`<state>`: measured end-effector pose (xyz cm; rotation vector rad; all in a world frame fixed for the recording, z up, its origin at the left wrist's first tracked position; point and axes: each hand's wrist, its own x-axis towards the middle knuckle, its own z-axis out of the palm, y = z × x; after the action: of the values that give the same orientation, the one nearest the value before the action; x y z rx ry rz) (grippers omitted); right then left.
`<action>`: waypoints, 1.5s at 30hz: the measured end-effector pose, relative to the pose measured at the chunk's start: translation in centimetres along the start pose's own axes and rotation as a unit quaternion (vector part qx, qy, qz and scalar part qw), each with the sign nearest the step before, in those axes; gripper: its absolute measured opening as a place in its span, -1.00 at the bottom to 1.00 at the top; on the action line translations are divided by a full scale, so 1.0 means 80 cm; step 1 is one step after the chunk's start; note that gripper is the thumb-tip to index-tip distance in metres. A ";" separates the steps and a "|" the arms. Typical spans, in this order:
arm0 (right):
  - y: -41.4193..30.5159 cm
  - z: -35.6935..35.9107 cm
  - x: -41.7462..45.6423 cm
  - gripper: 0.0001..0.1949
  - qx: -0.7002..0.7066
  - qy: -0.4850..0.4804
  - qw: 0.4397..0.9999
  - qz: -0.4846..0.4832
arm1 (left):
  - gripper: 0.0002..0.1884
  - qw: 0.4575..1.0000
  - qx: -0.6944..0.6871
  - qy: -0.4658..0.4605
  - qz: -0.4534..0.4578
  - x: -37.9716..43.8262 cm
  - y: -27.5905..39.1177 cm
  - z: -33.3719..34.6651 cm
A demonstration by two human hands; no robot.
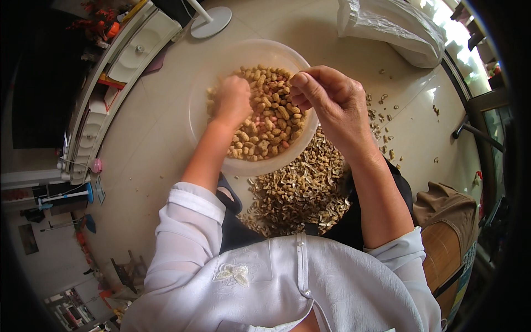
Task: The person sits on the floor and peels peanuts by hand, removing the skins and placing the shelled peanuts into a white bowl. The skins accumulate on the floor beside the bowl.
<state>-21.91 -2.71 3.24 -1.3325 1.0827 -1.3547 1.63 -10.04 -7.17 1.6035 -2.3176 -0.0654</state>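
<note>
A round translucent plastic basin [249, 168] stands on the tiled floor, holding unshelled peanuts [284, 113] and some pink shelled kernels [260, 122]. My left hand [233, 99] is blurred and reaches down over the peanuts at the basin's left; its fingertips are hard to make out, so whether it holds anything cannot be told. Above the basin's right rim is my right hand [327, 93], thumb against the bent index finger; whether something small is pinched there does not show. A large heap of empty peanut shells [303, 186] lies on the floor between the basin and my body.
Loose shells [383, 137] are scattered on the floor to the right. A white plastic sack [390, 31] lies at the upper right. A white round stand base [211, 23] is beyond the basin, and a drawer cabinet [132, 54] runs along the left. At the right is a wooden seat [442, 257] with brown cloth.
</note>
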 end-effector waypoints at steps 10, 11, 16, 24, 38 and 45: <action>-0.001 -0.019 0.005 -0.70 -0.017 0.007 1.000 0.000 | -0.89 0.821 -0.447 -0.345 -0.076 -0.020 0.052 -0.119; 0.000 -0.021 0.005 -0.71 -0.023 0.007 1.000 0.004 | -0.87 0.822 -0.429 -0.368 -0.075 -0.016 0.060 -0.122; -0.005 -0.019 0.006 -0.72 0.011 0.020 1.000 0.005 | -0.84 0.970 -0.226 -0.093 -0.014 0.024 0.028 -0.037; -0.005 -0.022 0.005 -0.71 -0.021 0.021 1.000 0.005 | -0.86 0.996 -0.042 -0.070 -0.026 0.066 0.015 0.033; -0.007 -0.021 0.006 -0.72 -0.003 0.038 0.999 -0.037 | -0.66 0.909 -0.263 -0.304 -0.109 -0.049 0.101 -0.123; -0.007 -0.019 0.005 -0.73 -0.014 0.029 0.998 -0.050 | -0.78 0.939 -0.319 -0.114 -0.055 -0.124 0.128 -0.079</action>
<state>-23.47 -3.03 3.81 -1.3924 1.0899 -1.4642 -2.67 3.72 -1.25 1.4214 -2.0348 -0.9703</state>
